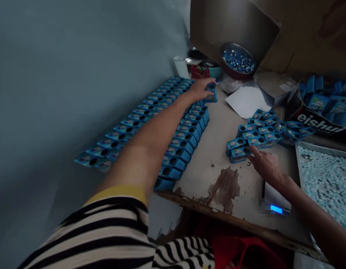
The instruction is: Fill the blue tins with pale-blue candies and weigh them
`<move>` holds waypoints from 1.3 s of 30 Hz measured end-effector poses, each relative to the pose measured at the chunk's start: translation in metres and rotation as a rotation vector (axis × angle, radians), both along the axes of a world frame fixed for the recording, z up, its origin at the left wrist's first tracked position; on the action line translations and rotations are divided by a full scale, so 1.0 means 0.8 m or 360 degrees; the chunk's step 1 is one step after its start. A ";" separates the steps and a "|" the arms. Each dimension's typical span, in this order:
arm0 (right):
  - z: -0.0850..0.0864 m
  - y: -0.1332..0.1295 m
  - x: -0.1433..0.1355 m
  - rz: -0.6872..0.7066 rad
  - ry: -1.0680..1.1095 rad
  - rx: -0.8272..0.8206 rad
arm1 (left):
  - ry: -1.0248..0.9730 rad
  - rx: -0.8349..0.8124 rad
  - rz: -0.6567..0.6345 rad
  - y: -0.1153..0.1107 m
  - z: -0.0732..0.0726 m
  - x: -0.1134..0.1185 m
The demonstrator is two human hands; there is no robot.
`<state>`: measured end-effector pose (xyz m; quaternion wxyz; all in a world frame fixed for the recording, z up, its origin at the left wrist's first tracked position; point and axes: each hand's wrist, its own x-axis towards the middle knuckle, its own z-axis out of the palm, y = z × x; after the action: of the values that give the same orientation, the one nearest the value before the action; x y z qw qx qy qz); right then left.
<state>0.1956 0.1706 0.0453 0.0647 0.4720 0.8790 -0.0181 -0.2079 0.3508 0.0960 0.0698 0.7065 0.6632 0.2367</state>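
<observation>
At the far end of the rows, my left hand [202, 88] has its fingers closed around a small blue box [211, 93]. Beneath and beside that arm stand long rows of blue boxes [186, 132], each with a dark round hole in its top. To the right, my right hand [266, 163] reaches a loose cluster of the same boxes [258, 130]. Its fingertips are at the right end of the nearest box [239, 154], seemingly gripping it; the other fingers are partly hidden.
A carton [318, 121] full of blue packs stands at the right, behind a metal tray [299, 164] of pale blue pellets. A scale's lit display [276, 209] shows under my right forearm. Farther back are white paper [247, 101] and a bowl [236, 74] of shiny blue pieces.
</observation>
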 end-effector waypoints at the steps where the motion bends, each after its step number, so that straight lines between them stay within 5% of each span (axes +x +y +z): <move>1: -0.003 -0.001 0.001 0.0038 0.0007 0.0014 | 0.0016 -0.0069 -0.0005 0.005 -0.012 -0.003; 6: -0.006 -0.004 -0.007 0.0044 0.0010 -0.0004 | 0.0073 -0.0317 0.0010 -0.001 -0.062 -0.026; 10: 0.002 -0.002 -0.007 0.0064 0.0093 -0.0048 | 0.0106 -0.0274 0.0144 -0.023 -0.087 -0.020; 13: 0.010 -0.016 0.029 0.0024 0.0212 -0.0028 | 0.0082 -0.0152 0.0195 -0.041 -0.090 -0.005; 17: 0.021 -0.063 0.120 -0.0118 0.0436 0.0090 | 0.0018 0.0033 0.0110 -0.070 -0.073 0.013; 21: 0.020 -0.114 0.186 -0.0262 0.0513 0.0101 | 0.0023 0.0141 -0.0142 -0.127 -0.060 0.039; 25: 0.000 -0.133 0.199 -0.0360 0.0688 -0.0015 | 0.0230 0.0276 -0.0345 -0.210 -0.067 0.083; 29: -0.014 -0.125 0.205 -0.0480 0.1174 -0.0177 | 0.0306 0.0331 -0.0338 -0.289 -0.083 0.129; 33: -0.011 -0.094 0.271 -0.1015 0.1997 -0.0357 | 0.0207 0.0257 -0.0344 -0.351 -0.104 0.171; 36: -0.017 -0.075 0.339 -0.1314 0.2346 -0.0513 | 0.0057 0.0224 -0.0423 -0.376 -0.121 0.199; 39: -0.033 -0.079 0.372 -0.1541 0.2483 -0.0558 | -0.0088 0.0203 -0.0457 -0.381 -0.135 0.221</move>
<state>0.4931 0.1075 0.0188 -0.4880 0.6248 0.3662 -0.4872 -0.0309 0.0456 -0.0121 0.0763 0.7903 0.5368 0.2854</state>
